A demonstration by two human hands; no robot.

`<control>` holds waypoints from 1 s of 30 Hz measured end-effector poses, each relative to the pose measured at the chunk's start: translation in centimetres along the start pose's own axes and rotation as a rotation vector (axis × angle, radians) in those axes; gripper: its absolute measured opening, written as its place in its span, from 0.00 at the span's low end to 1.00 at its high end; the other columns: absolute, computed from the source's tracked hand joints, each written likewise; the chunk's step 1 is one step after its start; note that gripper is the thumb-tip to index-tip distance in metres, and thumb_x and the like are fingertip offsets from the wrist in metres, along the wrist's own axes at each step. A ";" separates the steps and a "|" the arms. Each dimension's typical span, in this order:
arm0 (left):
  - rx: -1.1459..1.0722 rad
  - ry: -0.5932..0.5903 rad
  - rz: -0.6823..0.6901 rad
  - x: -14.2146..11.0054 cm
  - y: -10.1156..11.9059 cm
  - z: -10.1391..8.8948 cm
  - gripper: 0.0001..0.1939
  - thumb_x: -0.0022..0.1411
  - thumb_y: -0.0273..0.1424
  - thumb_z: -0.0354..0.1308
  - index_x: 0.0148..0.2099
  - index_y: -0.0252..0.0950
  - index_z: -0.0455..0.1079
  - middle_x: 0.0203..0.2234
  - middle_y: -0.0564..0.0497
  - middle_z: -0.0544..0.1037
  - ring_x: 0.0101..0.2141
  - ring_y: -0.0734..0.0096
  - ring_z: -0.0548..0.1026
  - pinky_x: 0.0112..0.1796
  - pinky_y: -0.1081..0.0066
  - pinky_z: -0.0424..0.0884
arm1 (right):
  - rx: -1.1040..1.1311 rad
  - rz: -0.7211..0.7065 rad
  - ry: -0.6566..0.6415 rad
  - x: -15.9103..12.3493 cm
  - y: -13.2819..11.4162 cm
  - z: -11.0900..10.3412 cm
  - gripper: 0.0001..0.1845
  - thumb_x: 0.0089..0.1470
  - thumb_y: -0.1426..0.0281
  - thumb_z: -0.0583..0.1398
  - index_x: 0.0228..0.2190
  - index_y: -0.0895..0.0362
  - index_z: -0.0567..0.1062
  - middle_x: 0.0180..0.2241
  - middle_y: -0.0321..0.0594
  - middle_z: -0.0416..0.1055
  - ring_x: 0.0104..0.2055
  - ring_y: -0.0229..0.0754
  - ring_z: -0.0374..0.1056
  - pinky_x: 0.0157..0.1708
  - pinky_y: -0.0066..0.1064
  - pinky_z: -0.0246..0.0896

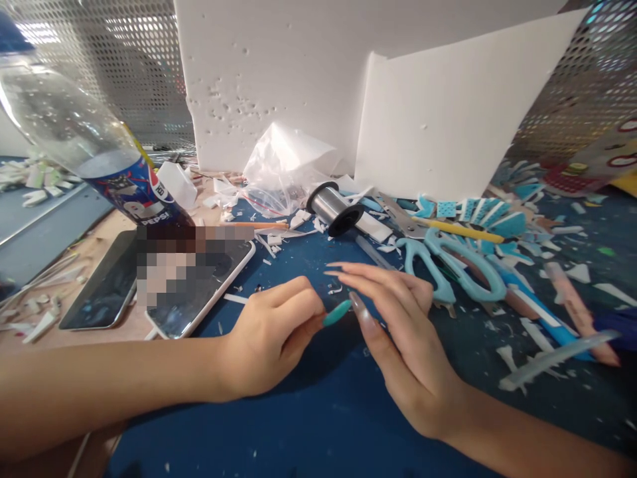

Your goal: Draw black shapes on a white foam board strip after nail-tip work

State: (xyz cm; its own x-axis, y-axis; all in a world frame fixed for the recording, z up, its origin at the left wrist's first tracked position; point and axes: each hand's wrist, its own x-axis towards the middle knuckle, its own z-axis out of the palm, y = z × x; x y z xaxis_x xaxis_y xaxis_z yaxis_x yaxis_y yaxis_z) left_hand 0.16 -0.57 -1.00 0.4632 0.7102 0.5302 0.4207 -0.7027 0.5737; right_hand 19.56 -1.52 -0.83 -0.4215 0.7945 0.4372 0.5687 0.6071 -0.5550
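Note:
My left hand [273, 335] is closed in a pinch above the blue work surface [318, 425]. From its fingertips sticks out a small, flat teal piece [337, 313], pointed at the end; the rest of it is hidden in the grip. Just to the right is my right hand [405, 332], its long-nailed fingers stretched out and apart from the thumb. The right thumb's nail comes close to the tip of the teal piece; whether they touch I cannot tell. Beyond the hands lie a spool of clear line [334, 209] and light-blue-handled scissors [448, 265].
At left, a Pepsi bottle [134, 192] stands behind two phones [102, 285]. White foam boards [432, 113] rise at the back beside a clear plastic bag [286, 166]. A yellow stick [460, 230], a blue cutter [542, 315], a translucent glue stick [557, 358] and foam scraps litter the right.

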 end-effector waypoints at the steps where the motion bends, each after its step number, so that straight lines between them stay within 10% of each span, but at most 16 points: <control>1: 0.031 -0.007 0.036 0.1 0.1 0.0 0.10 0.65 0.20 0.45 0.32 0.38 0.56 0.25 0.54 0.64 0.25 0.76 0.62 0.27 0.77 0.62 | 0.043 -0.021 -0.036 0.0 -0.1 -0.1 0.19 0.62 0.75 0.48 0.53 0.54 0.63 0.54 0.43 0.64 0.56 0.48 0.54 0.54 0.42 0.48; 10: 0.304 0.035 0.176 0.1 0.4 0.4 0.13 0.68 0.24 0.41 0.30 0.37 0.56 0.20 0.54 0.66 0.20 0.75 0.61 0.22 0.76 0.62 | 0.359 0.133 -0.201 0.4 -0.2 -0.2 0.18 0.66 0.67 0.47 0.25 0.54 0.64 0.25 0.37 0.62 0.37 0.42 0.57 0.37 0.35 0.56; 17: 0.614 -0.037 0.249 0.4 0.7 -0.6 0.15 0.68 0.34 0.41 0.32 0.33 0.61 0.22 0.48 0.70 0.21 0.69 0.68 0.20 0.72 0.65 | 0.369 0.284 0.037 0.5 0.5 -0.1 0.17 0.65 0.67 0.52 0.23 0.54 0.66 0.25 0.34 0.60 0.31 0.36 0.61 0.33 0.28 0.56; 22: 1.018 -0.273 0.001 0.3 1.6 -0.8 0.20 0.63 0.44 0.51 0.25 0.35 0.63 0.16 0.50 0.68 0.17 0.64 0.70 0.17 0.69 0.61 | 0.364 0.363 0.105 0.6 0.7 0.1 0.19 0.65 0.65 0.52 0.22 0.54 0.67 0.24 0.32 0.64 0.30 0.35 0.62 0.35 0.29 0.55; 30: 0.949 -0.500 -0.124 1.0 0.2 -0.4 0.15 0.65 0.35 0.50 0.28 0.33 0.67 0.19 0.48 0.72 0.21 0.63 0.74 0.19 0.71 0.60 | 0.378 0.395 0.108 0.7 0.7 0.1 0.20 0.64 0.62 0.52 0.22 0.54 0.67 0.22 0.33 0.63 0.27 0.36 0.61 0.32 0.30 0.54</control>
State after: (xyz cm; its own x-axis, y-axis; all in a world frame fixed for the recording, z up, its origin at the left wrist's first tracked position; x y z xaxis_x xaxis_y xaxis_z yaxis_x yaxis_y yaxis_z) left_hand 0.41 0.01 -0.09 0.5516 0.8317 0.0632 0.8196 -0.5264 -0.2261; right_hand 19.56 -0.58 -0.99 -0.1415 0.9687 0.2038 0.3673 0.2426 -0.8979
